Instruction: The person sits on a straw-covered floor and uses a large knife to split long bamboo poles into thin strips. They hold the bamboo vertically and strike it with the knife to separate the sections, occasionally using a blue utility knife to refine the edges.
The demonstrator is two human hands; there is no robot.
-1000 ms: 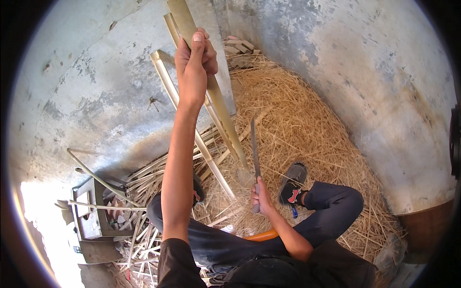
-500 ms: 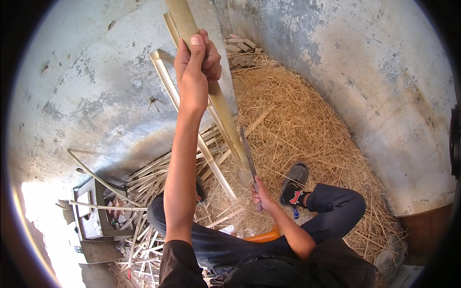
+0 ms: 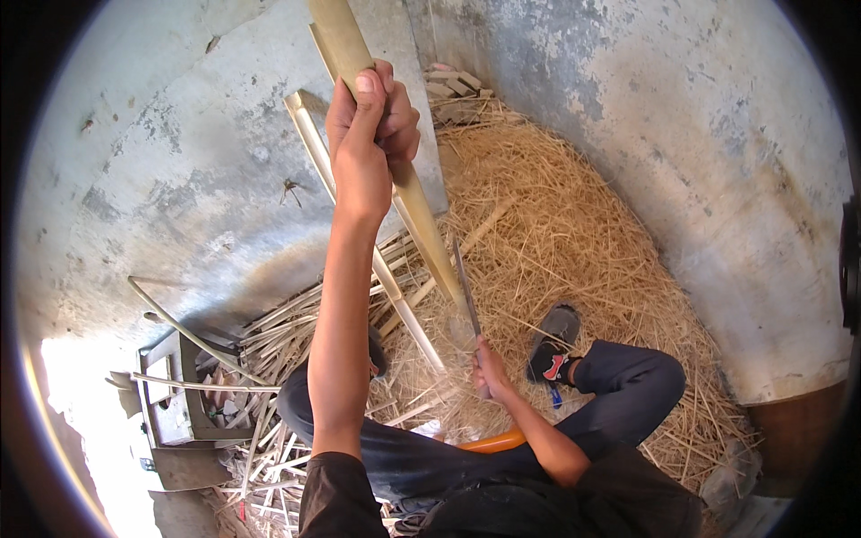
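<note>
While bamboo (image 3: pixel 423 215) is clamped in left hand (image 3: pixel 368 125), slanting far-left to near-right, knife (image 3: pixel 471 305) is gripped in right hand (image 3: pixel 490 369), beside bamboo's near end; contact can't be told. Likely light, stiff, slick; best held high, clear of knife.

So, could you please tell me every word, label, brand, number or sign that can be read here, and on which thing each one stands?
No readable text in the picture.
Dark right shoe: a red mark, too small to make out any letters.
Bamboo piece and knife: no lettering shows.
</note>
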